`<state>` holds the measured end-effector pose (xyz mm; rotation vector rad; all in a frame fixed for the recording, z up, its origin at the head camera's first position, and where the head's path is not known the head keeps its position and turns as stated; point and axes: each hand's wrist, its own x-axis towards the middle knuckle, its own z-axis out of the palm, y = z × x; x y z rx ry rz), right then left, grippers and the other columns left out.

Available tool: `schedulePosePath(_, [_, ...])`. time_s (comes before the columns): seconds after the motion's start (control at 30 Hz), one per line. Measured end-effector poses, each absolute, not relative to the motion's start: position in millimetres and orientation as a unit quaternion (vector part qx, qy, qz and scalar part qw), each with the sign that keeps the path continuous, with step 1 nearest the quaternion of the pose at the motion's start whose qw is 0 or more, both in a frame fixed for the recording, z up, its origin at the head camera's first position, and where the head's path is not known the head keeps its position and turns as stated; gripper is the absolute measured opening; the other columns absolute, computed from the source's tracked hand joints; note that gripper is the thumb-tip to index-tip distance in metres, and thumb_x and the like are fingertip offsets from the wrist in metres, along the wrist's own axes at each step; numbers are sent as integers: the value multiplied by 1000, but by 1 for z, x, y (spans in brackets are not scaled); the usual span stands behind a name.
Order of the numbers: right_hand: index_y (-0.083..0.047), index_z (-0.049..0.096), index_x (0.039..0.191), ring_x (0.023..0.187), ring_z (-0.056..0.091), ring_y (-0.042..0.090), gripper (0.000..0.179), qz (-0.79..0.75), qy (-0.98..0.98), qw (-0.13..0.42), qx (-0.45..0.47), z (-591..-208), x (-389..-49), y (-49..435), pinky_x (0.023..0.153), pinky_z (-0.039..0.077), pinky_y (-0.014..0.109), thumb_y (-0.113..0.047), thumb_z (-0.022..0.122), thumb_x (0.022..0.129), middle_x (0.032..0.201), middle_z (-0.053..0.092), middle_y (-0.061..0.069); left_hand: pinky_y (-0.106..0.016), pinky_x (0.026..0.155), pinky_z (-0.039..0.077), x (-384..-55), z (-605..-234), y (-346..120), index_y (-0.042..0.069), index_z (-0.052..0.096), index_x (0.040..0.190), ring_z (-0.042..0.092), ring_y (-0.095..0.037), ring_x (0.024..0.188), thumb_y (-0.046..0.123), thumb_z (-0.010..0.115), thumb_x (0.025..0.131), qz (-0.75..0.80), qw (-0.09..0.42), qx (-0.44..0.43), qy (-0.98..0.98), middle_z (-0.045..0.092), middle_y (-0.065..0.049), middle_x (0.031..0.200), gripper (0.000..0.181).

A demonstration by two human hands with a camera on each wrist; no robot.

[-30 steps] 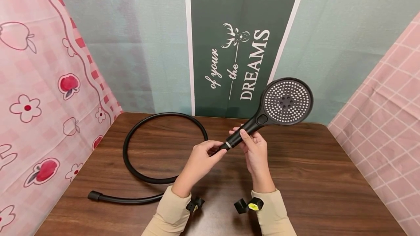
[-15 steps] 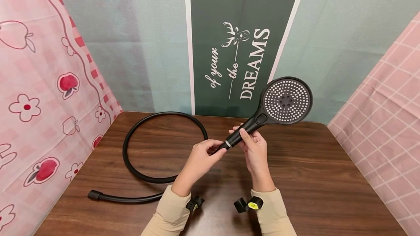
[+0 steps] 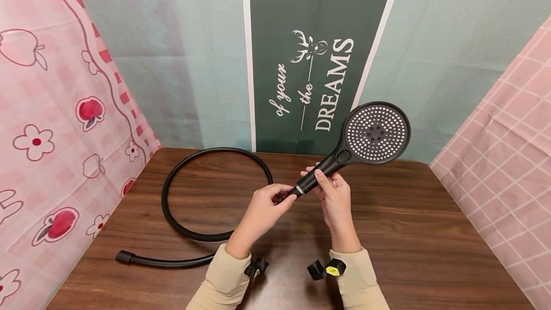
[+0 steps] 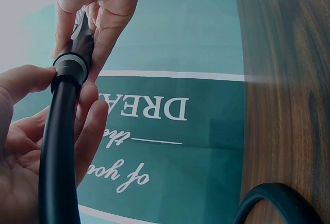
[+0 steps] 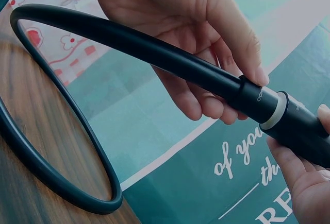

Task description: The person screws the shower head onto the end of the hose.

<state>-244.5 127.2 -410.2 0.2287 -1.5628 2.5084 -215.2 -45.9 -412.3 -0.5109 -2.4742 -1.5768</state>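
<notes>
A black shower head with pale nozzles is held up at a slant above the table, face toward the head camera. My right hand grips its handle, thumb on top. At the handle's lower end, my left hand pinches the connector of a black shower hose. In the right wrist view, the hose connector meets the handle at a pale ring. From there the hose loops down onto the table, its free end fitting lying at the left.
The brown wooden table is bounded by a pink fruit-print cloth on the left, a green lettered cloth behind, and a pink checked cloth on the right. Black wrist cameras sit on both beige sleeves.
</notes>
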Motion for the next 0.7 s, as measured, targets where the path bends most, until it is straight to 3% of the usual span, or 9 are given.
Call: schedulePosePath(0.7, [-6, 58, 112, 94, 75, 14, 14, 843, -526, 84, 76, -412, -246, 128, 86, 58, 29, -12, 59, 100, 98, 76, 1, -24, 78, 54, -215, -412, -47, 9, 73, 114, 65, -14, 88, 23, 67, 95, -531, 73, -165, -828, 71, -5, 97, 24])
